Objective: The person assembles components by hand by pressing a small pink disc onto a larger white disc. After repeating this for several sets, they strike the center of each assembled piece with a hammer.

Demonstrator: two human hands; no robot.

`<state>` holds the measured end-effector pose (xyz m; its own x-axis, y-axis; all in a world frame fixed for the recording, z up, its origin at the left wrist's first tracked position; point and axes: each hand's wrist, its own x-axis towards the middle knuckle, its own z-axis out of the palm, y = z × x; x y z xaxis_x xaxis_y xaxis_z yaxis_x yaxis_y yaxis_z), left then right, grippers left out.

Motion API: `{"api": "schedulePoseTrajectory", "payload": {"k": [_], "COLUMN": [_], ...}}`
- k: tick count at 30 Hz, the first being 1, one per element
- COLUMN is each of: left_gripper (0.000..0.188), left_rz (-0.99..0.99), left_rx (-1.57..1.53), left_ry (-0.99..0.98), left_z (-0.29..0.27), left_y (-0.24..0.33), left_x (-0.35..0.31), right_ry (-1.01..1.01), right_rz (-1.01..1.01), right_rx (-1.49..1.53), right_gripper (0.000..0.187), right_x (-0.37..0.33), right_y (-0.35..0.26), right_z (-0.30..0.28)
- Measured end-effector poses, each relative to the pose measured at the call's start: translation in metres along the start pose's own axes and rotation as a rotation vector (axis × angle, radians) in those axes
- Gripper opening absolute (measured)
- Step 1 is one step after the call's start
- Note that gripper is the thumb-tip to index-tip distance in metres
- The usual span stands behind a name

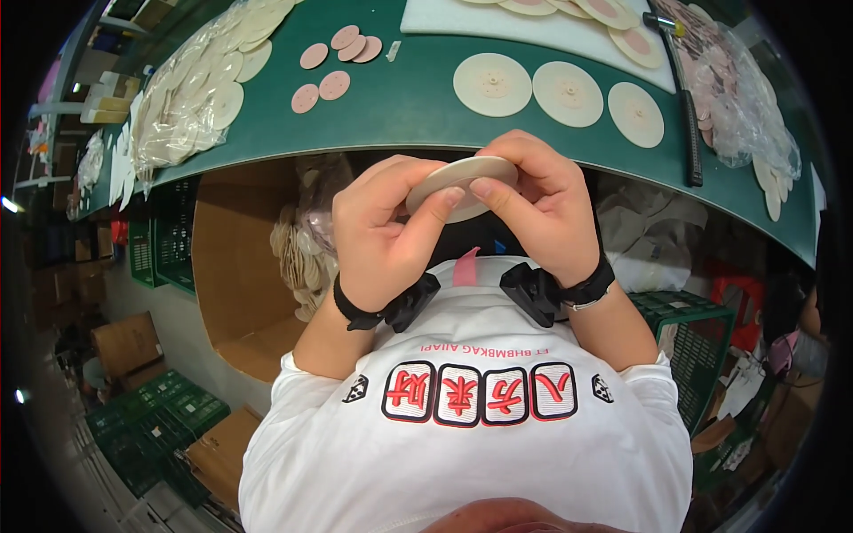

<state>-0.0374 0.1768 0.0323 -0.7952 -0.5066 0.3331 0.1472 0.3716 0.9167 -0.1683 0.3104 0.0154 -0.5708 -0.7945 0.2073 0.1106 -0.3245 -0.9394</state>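
- The held cream disc (449, 180): lies at the centre of the frame, just in front of the table's near edge, tilted and seen obliquely; its underside is hidden.
- Your left hand (382, 222): the fingers are closed on the disc's left side, with the thumb pressed on its face.
- Your right hand (548, 204): the fingers are closed on the disc's right side, the thumb lying near your left thumb.
- The green table (404, 98): spans the upper part of the frame.
- Six small pink discs (334, 85): lie left of upper centre, some overlapping.
- Three cream discs (569, 108): form a row right of upper centre, each with a small central fitting.
- A white board (444, 22): carries further discs at the top edge.
- A black-handled hammer (690, 133): lies at upper right, beside a clear bag (733, 98).
- A plastic bag of cream discs (200, 89): rests at upper left.
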Motion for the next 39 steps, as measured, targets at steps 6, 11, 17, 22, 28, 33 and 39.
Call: {"api": "schedulePoseTrajectory", "payload": {"k": [6, 11, 17, 22, 28, 33, 39], "left_gripper": [0.017, 0.017, 0.014, 0.008, 0.007, 0.013, 0.023], "left_rz": [0.093, -0.097, -0.164, -0.058, -0.046, -0.093, -0.267], "left_rx": [0.26, -0.034, -0.162, -0.022, 0.018, 0.046, -0.268], "left_ry": [0.012, 0.004, 0.023, 0.027, 0.114, 0.059, 0.036], "left_z": [0.005, 0.002, 0.005, 0.009, 0.015, -0.004, -0.016], "left_y": [0.002, -0.013, -0.019, -0.022, -0.025, -0.033, -0.041], "left_x": [0.003, 0.001, -0.001, -0.001, -0.003, 0.001, 0.0], "right_ry": [0.103, 0.037, 0.028, 0.043, 0.149, 0.077, 0.014], "right_rz": [-0.002, 0.056, 0.013, -0.081, -0.201, -0.089, 0.114], "right_rx": [-0.225, -0.277, -0.293, -0.454, -0.653, -0.542, -0.416], "right_gripper": [0.017, 0.018, 0.015, 0.014, 0.015, 0.018, 0.022], "right_x": [-0.007, -0.001, -0.002, -0.002, -0.001, 0.008, 0.011], "right_y": [0.01, 0.005, -0.003, -0.002, 0.005, 0.001, 0.013], "right_z": [0.003, -0.005, 0.0, 0.004, 0.015, 0.013, 0.002]}}
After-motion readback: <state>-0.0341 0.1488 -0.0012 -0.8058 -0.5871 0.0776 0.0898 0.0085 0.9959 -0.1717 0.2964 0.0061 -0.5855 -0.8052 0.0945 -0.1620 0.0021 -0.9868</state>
